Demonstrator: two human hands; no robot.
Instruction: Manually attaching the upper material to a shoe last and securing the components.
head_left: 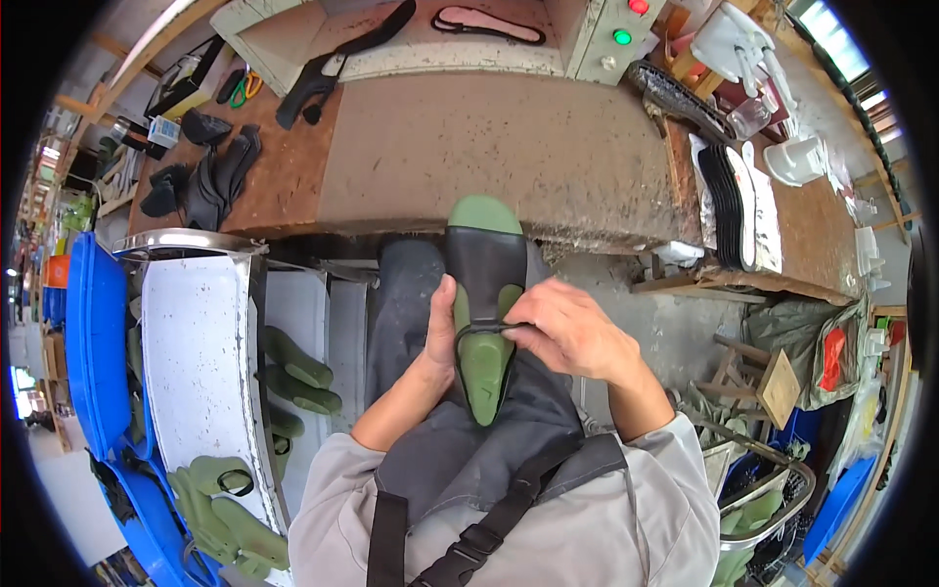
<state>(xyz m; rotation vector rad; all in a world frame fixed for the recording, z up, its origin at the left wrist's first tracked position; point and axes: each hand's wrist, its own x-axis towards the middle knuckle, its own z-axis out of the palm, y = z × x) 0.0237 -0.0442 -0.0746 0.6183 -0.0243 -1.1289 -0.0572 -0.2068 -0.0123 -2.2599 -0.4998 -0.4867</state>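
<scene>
I hold a green shoe last (pixel 483 364) upright over my lap, with a black upper piece (pixel 486 266) wrapped around its upper half. My left hand (pixel 437 338) grips the last from the left side. On the right, my right hand (pixel 567 331) pinches a thin black strap or edge of the upper against the last at its middle. The last's green toe (pixel 483 212) points toward the brown workbench (pixel 509 147).
Left of me stands a white metal rack (pixel 201 362) with several green lasts (pixel 293 362) and a blue bin (pixel 98 342). Black upper pieces (pixel 210 176) lie on the bench's left, stacked insoles (pixel 738 201) on its right. A control box with green and red lights (pixel 616 34) sits behind.
</scene>
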